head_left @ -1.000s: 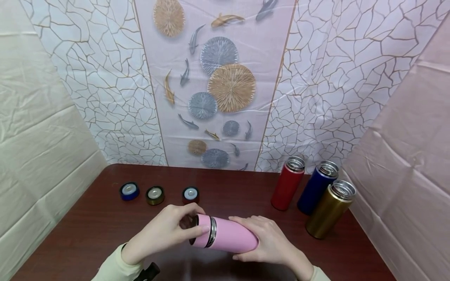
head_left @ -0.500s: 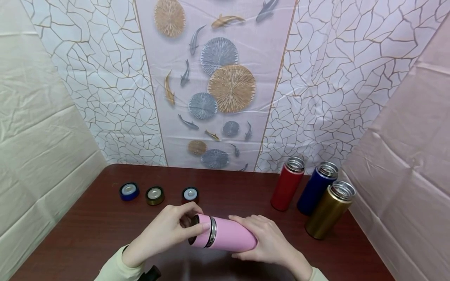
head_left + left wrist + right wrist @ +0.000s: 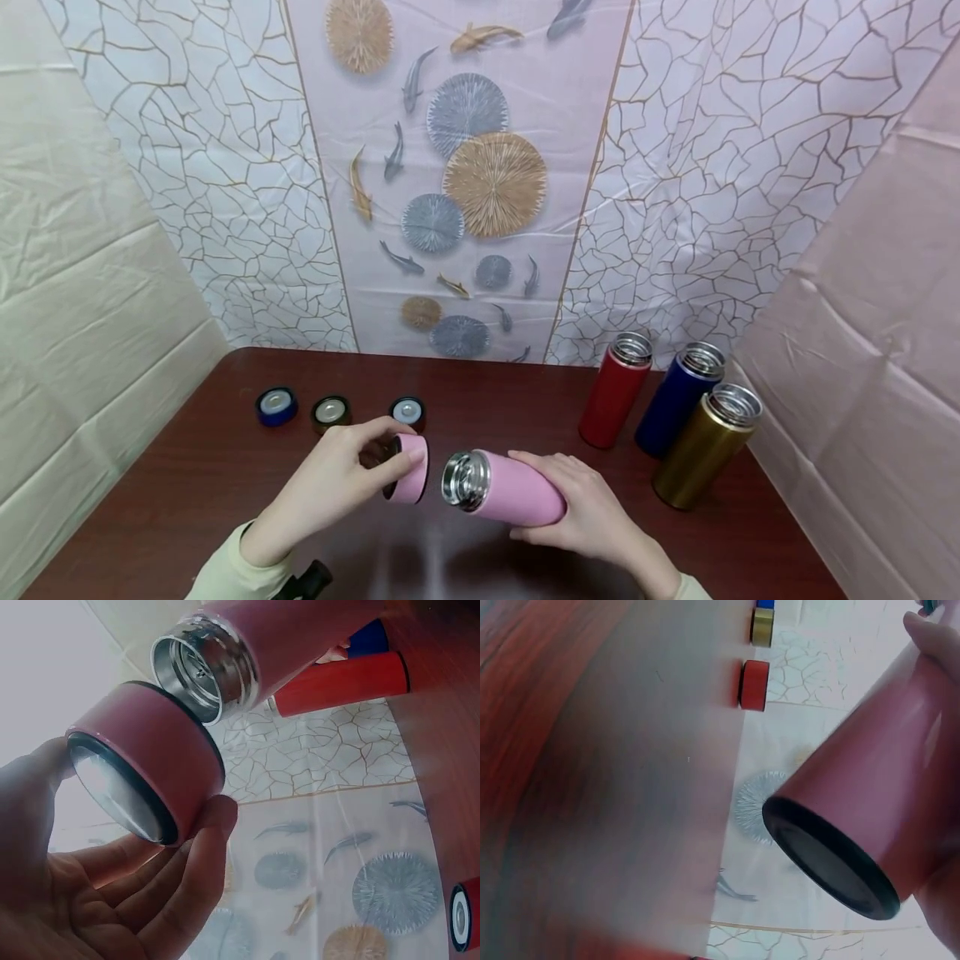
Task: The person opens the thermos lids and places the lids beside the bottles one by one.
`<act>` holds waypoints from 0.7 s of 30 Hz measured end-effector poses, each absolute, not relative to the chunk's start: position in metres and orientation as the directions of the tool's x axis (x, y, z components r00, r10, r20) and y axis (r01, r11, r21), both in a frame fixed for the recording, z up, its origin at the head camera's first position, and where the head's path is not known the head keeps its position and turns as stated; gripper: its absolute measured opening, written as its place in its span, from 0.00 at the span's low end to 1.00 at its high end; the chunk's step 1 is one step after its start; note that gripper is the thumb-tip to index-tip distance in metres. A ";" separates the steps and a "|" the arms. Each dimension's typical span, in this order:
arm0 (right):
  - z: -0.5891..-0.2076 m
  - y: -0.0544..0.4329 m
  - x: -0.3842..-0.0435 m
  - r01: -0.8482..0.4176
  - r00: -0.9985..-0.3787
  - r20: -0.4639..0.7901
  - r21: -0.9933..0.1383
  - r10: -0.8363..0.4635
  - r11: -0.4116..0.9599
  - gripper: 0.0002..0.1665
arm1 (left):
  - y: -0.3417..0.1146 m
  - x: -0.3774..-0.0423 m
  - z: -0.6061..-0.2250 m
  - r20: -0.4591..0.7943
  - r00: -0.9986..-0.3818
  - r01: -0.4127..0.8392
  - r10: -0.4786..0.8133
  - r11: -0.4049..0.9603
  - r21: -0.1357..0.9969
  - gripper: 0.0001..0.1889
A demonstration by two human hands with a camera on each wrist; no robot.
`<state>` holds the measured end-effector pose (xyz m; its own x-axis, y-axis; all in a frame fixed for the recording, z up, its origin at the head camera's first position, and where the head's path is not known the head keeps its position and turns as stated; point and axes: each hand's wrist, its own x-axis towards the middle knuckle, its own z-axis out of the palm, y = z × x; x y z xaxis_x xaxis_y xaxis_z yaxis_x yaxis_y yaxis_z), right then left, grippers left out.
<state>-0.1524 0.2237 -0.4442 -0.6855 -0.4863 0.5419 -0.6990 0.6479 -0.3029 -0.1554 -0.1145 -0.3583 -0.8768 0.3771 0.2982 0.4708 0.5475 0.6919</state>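
Observation:
My left hand (image 3: 341,462) pinches a pink bottle lid (image 3: 412,469) between thumb and fingers, above the front middle of the table. To its right, my right hand (image 3: 581,504) grips the body of a pink thermos bottle (image 3: 525,490), tilted with its bare steel mouth (image 3: 465,480) towards the lid. A gap parts lid and mouth in the head view. In the left wrist view the lid (image 3: 150,761) shows its shiny top and dark rims, overlapping the edge of the bottle's mouth. The right wrist view shows the bottle's black base (image 3: 832,859).
Blue (image 3: 276,407), gold (image 3: 331,412) and red (image 3: 407,412) lids lie on the dark red table (image 3: 187,467) at the back left. Lidless red (image 3: 617,392), blue (image 3: 678,402) and gold (image 3: 705,447) bottles stand upright at the right. A patterned cloth (image 3: 495,183) hangs behind.
The pink lid has come off the bottle. My left hand has moved it left and slightly up, while the right hand has shifted the bottle a little right, baring its steel mouth.

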 end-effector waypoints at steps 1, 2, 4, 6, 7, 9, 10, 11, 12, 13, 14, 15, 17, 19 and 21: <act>-0.445 0.225 -0.152 -0.683 -0.706 0.530 -0.338 -0.469 0.647 0.52 | -0.115 -0.156 -0.359 0.305 -0.879 0.468 0.366 0.546 0.695 0.13; -0.446 0.226 -0.152 -0.669 -0.726 0.517 -0.379 -0.453 0.639 0.52 | -0.115 -0.156 -0.359 0.314 -0.880 0.468 0.357 0.538 0.701 0.13; -0.447 0.227 -0.153 -0.637 -0.764 0.488 -0.467 -0.423 0.613 0.51 | -0.115 -0.157 -0.360 0.329 -0.882 0.465 0.337 0.514 0.721 0.12; -0.448 0.229 -0.154 -0.607 -0.793 0.464 -0.544 -0.394 0.579 0.50 | -0.115 -0.157 -0.361 0.346 -0.880 0.468 0.325 0.479 0.743 0.11; -0.449 0.230 -0.154 -0.591 -0.806 0.454 -0.578 -0.381 0.563 0.49 | -0.116 -0.158 -0.362 0.357 -0.877 0.475 0.322 0.458 0.752 0.10; -0.450 0.232 -0.155 -0.549 -0.836 0.428 -0.643 -0.344 0.534 0.48 | -0.116 -0.159 -0.362 0.387 -0.864 0.496 0.321 0.421 0.759 0.10; -0.450 0.233 -0.156 -0.533 -0.846 0.420 -0.666 -0.327 0.523 0.48 | -0.117 -0.160 -0.362 0.402 -0.857 0.509 0.323 0.405 0.759 0.10; -0.450 0.235 -0.157 -0.512 -0.859 0.408 -0.692 -0.308 0.509 0.48 | -0.117 -0.160 -0.362 0.414 -0.850 0.519 0.325 0.391 0.760 0.11; -0.451 0.236 -0.157 -0.489 -0.872 0.396 -0.715 -0.288 0.499 0.48 | -0.118 -0.161 -0.362 0.423 -0.845 0.528 0.328 0.379 0.760 0.11; -0.451 0.237 -0.157 -0.469 -0.883 0.384 -0.735 -0.269 0.490 0.48 | -0.118 -0.161 -0.362 0.430 -0.840 0.535 0.331 0.366 0.761 0.11; -0.451 0.238 -0.158 -0.441 -0.897 0.367 -0.758 -0.246 0.480 0.47 | -0.119 -0.161 -0.361 0.436 -0.836 0.540 0.333 0.354 0.764 0.11; -0.452 0.239 -0.158 -0.420 -0.908 0.354 -0.774 -0.227 0.474 0.47 | -0.119 -0.161 -0.361 0.438 -0.835 0.541 0.335 0.346 0.767 0.12; -0.453 0.241 -0.159 -0.377 -0.926 0.329 -0.803 -0.184 0.461 0.47 | -0.120 -0.161 -0.362 0.439 -0.834 0.541 0.334 0.337 0.771 0.12; -0.453 0.243 -0.160 -0.333 -0.943 0.303 -0.830 -0.138 0.447 0.47 | -0.120 -0.161 -0.363 0.441 -0.834 0.541 0.331 0.336 0.771 0.12; -0.453 0.246 -0.161 -0.294 -0.954 0.284 -0.850 -0.090 0.437 0.49 | -0.120 -0.162 -0.363 0.434 -0.840 0.533 0.327 0.346 0.772 0.12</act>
<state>-0.1613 0.2462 -0.4528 -0.9545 -0.0896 0.2845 -0.2943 0.4372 -0.8499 -0.1623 -0.1203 -0.3633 -0.8396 0.3268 0.4338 0.5335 0.3461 0.7718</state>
